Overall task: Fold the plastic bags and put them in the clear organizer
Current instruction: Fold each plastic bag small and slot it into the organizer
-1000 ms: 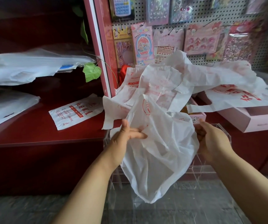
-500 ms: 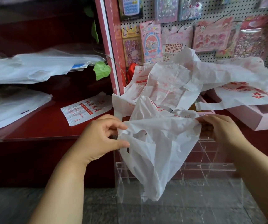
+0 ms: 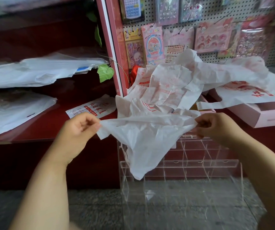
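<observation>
Pinching one end of a thin white plastic bag [image 3: 148, 138], the left hand [image 3: 77, 130] has its fingers curled tight on the film, and the right hand [image 3: 214, 127] pinches the other end, so the bag hangs stretched between them above the clear organizer [image 3: 200, 165]. It looks feather-light, limp and slippery, best held at the top corners. More bags [image 3: 175, 87] lie heaped behind; the organizer's compartments are hard to make out.

Thin crinkled plastic bag [image 3: 147, 138]
</observation>
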`<state>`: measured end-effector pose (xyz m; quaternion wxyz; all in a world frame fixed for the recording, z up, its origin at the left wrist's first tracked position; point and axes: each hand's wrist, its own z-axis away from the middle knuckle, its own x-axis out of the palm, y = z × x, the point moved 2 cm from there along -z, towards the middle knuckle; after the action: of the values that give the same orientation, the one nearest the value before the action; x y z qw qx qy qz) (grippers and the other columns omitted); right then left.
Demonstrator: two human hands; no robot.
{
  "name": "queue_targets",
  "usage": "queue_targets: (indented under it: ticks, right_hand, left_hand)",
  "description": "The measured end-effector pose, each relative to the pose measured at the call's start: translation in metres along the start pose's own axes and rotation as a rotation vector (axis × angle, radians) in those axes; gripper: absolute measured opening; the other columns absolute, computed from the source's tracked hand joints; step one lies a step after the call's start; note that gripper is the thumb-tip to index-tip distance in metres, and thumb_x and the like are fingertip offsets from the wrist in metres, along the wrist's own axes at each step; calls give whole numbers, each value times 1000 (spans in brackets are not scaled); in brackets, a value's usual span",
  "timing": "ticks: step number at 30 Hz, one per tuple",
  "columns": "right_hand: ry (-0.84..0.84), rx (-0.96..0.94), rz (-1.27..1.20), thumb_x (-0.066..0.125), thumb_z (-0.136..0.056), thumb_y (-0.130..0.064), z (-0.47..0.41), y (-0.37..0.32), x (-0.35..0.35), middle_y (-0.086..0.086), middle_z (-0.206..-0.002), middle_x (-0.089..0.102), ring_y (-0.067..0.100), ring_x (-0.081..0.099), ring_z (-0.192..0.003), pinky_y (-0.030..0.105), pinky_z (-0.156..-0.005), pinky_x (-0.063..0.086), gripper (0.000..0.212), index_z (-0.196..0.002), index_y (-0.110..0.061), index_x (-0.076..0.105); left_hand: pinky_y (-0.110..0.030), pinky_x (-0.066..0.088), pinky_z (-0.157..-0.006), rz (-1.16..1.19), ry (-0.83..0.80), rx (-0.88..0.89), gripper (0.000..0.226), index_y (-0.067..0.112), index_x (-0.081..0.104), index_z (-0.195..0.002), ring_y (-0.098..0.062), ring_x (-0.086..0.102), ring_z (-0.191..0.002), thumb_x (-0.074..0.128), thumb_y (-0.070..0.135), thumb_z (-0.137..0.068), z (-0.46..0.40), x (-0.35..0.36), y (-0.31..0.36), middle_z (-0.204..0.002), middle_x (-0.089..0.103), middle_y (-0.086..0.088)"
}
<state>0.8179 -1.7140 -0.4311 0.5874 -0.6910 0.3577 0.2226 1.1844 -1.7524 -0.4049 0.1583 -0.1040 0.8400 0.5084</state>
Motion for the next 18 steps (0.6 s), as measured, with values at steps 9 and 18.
queue_targets:
  ticks: [9,18]
  right_hand:
    - [56,-185,-90,79,-77,-21,6,-6,-5,3,-91,52,15,49,-83,26,-70,38,13,-70,-27,69]
    - [-50,-139,-329,74,-73,-34,9,-7,1,-7,-72,65,8,57,-65,15,-63,43,23,-68,-13,68]
  left_hand:
    - [-44,44,-82,29,194,-12,36,34,56,-81,-26,54,-84,47,5,-101,6,-24,-4,-87,60,-16]
    - [-40,44,-79,16,228,-134,32,28,61,-83,-16,54,-71,49,2,-98,8,-31,-17,-75,61,-5]
